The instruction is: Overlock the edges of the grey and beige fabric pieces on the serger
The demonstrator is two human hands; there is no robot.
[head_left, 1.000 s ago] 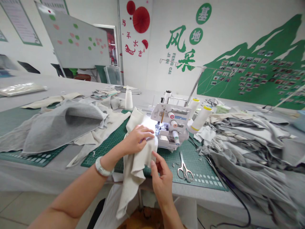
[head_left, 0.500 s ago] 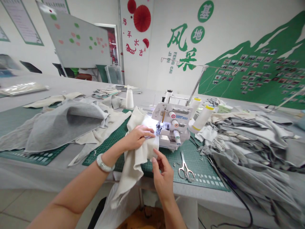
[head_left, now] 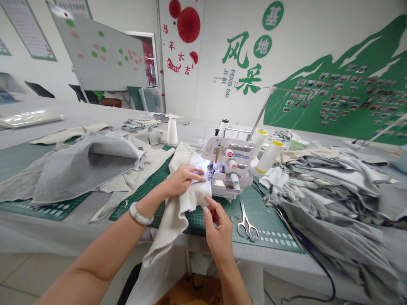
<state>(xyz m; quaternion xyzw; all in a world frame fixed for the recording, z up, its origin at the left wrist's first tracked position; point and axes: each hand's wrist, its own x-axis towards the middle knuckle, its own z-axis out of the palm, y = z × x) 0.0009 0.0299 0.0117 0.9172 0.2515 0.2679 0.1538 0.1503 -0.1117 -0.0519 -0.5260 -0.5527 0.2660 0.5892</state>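
Note:
A piece of cream ribbed fabric (head_left: 173, 224) runs under the lit needle area of a white overlock sewing machine (head_left: 230, 163), its loose end hanging over the table's front edge. My left hand (head_left: 183, 180), with a pale bangle at the wrist, lies on the fabric just left of the presser foot, fingers stretched out flat. At the fabric's right edge, nearer to me, my right hand (head_left: 219, 226) has thumb and index fingertip close together on the edge, the other fingers curled. Scissors (head_left: 246, 222) lie to the right of this hand on a green cutting mat (head_left: 273, 235).
Grey and cream fabric pieces (head_left: 85, 165) spread over the left side. A large heap of grey cloth (head_left: 343, 212) fills the right. White thread cones (head_left: 269, 157) stand behind the machine, another cone (head_left: 172, 131) to its left. A black cable (head_left: 330, 275) hangs at the front right.
The cream fabric has shifted slightly toward the machine, and its hanging end has swung left. My left fingers have spread a little; my right hand stays at the fabric's edge.

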